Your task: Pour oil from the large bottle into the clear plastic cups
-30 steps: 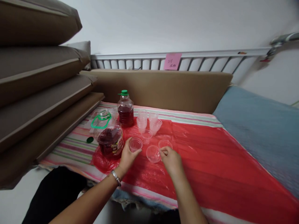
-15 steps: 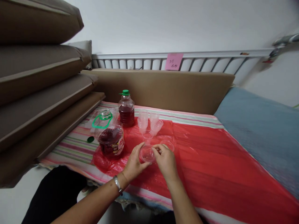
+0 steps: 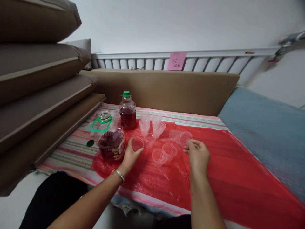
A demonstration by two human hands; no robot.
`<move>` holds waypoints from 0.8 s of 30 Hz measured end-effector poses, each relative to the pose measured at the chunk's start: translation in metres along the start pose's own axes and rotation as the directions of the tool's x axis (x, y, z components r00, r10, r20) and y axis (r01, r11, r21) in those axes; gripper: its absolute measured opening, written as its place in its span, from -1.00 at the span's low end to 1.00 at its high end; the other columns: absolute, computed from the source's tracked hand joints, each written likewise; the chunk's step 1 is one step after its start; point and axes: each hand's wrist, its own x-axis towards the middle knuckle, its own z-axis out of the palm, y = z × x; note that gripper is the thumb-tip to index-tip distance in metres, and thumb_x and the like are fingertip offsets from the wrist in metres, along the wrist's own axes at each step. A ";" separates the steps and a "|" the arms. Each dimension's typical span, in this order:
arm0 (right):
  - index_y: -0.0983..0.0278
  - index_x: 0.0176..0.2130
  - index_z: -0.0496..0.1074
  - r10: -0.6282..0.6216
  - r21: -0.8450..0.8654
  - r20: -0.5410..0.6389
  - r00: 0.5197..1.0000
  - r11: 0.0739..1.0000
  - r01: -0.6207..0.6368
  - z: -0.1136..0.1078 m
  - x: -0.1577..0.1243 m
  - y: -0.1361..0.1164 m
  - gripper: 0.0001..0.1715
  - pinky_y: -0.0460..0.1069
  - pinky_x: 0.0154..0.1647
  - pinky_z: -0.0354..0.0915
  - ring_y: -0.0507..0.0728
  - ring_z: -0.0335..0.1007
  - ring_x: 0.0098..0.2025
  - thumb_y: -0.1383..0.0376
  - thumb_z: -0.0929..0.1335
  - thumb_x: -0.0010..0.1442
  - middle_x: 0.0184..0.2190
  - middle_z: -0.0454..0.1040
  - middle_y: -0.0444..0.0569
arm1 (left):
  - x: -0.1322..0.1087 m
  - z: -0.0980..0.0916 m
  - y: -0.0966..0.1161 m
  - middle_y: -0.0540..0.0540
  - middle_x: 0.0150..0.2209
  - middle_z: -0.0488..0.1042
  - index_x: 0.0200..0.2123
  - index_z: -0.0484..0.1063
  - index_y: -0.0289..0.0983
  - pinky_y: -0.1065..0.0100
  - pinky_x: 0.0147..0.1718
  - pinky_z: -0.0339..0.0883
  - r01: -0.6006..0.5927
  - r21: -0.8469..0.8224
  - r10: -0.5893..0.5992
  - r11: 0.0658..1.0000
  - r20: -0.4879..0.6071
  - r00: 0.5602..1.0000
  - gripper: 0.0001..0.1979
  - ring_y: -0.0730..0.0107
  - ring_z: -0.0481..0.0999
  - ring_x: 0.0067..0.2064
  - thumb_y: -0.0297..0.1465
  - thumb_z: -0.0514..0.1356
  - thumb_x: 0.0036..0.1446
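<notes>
My left hand (image 3: 132,155) is curved round a clear plastic cup (image 3: 137,144), close beside the jug of dark red liquid (image 3: 111,144). To the right, my right hand (image 3: 199,154) pinches the rim of another clear cup (image 3: 179,136), which is tilted on its side. Between my hands stand single clear cups: one in front (image 3: 159,157), one beside it (image 3: 169,151), and one further back (image 3: 149,140). Behind them are nested cups in stacks, on the left (image 3: 144,127) and on the right (image 3: 159,128).
A second jug (image 3: 128,114) with a green cap stands at the back. A loose green cap (image 3: 90,143) lies left of the uncapped jug. Red plastic sheeting (image 3: 214,171) covers part of the striped cloth (image 3: 71,152). Stacked cushions (image 3: 43,86) rise at left.
My hands, which were together at one cup, have moved apart. The left went left with a cup; the right went right with a tilted cup. Another cup now stands at front.
</notes>
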 end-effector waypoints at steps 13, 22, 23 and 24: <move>0.28 -0.46 0.40 0.099 -0.369 0.094 0.991 0.927 -0.058 0.029 0.042 0.054 -0.88 -0.04 -0.64 0.31 0.13 0.39 -0.67 0.26 0.36 -0.07 -0.74 0.38 -0.13 | 0.008 0.020 -0.015 -0.24 0.14 0.32 0.10 0.20 -0.24 0.04 0.23 0.07 0.044 -0.041 -0.043 0.998 0.022 0.999 -0.31 0.10 0.30 0.21 -0.40 0.36 -0.12; 0.32 -0.17 0.46 0.058 -0.509 0.166 0.984 0.860 0.035 0.019 0.038 0.044 -0.61 0.04 -0.36 0.34 0.19 0.50 -0.47 0.18 0.35 0.00 -0.50 0.56 0.02 | 0.001 0.007 -0.010 -0.27 0.25 0.21 0.22 0.05 -0.20 -0.02 0.26 -0.01 -0.037 0.031 0.035 0.999 0.067 0.997 -0.19 0.06 0.17 0.29 -0.41 0.34 -0.09; 0.30 -0.16 0.47 0.038 -0.523 0.169 0.985 0.850 0.057 0.015 0.036 0.040 -0.60 0.05 -0.31 0.33 0.20 0.50 -0.42 0.17 0.35 0.00 -0.45 0.57 0.03 | -0.003 0.002 -0.005 -0.28 0.26 0.19 0.23 0.04 -0.20 -0.05 0.26 -0.03 -0.066 0.054 0.062 0.996 0.074 0.995 -0.20 0.05 0.14 0.30 -0.41 0.32 -0.06; 0.29 -0.16 0.48 0.014 -0.538 0.177 0.984 0.839 0.085 0.010 0.033 0.035 -0.60 0.05 -0.28 0.32 0.20 0.50 -0.39 0.16 0.35 0.00 -0.40 0.58 0.04 | -0.010 -0.004 0.002 -0.28 0.27 0.16 0.24 0.03 -0.20 -0.06 0.27 -0.05 -0.106 0.079 0.099 0.991 0.086 0.991 -0.22 0.04 0.11 0.31 -0.41 0.30 -0.02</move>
